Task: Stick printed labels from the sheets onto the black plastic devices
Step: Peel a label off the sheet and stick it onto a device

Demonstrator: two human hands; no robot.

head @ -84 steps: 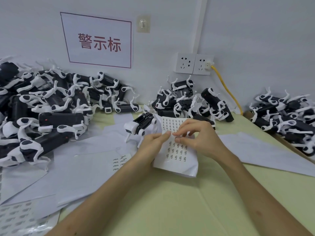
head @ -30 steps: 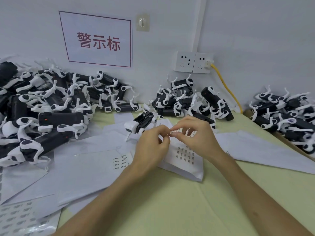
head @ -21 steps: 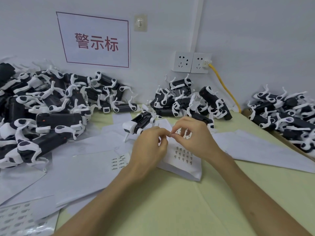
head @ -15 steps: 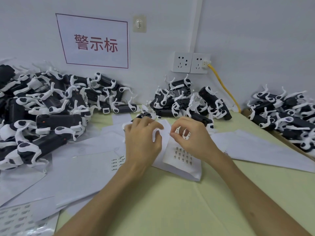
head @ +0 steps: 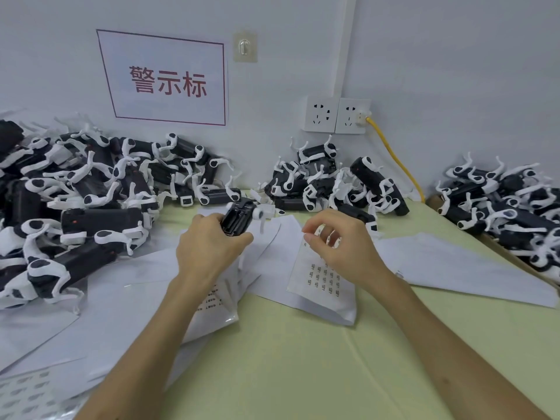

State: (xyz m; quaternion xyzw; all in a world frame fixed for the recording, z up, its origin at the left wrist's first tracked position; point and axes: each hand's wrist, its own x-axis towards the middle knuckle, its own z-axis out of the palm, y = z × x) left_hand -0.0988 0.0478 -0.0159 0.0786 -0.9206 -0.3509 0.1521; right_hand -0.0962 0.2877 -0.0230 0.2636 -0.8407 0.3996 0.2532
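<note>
My left hand (head: pixel 209 247) grips a black plastic device with white legs (head: pixel 239 216), lifted a little above the papers, its open underside facing me. My right hand (head: pixel 339 247) hovers over the label sheet (head: pixel 324 280), thumb and forefinger pinched together; a small label may sit at the fingertips, too small to tell. The sheet lies on the table with rows of small printed labels.
Heaps of black-and-white devices lie at the left (head: pixel 75 201), at the back centre (head: pixel 330 183) and at the right (head: pixel 512 207). Loose white sheets (head: pixel 454 268) cover the yellow-green table (head: pixel 303 365). A yellow cable (head: pixel 394 159) runs from the wall sockets.
My left hand left the label sheet, reached left and picked up a device. My right hand lifted off the sheet with its fingertips pinched. The sheet now lies flat.
</note>
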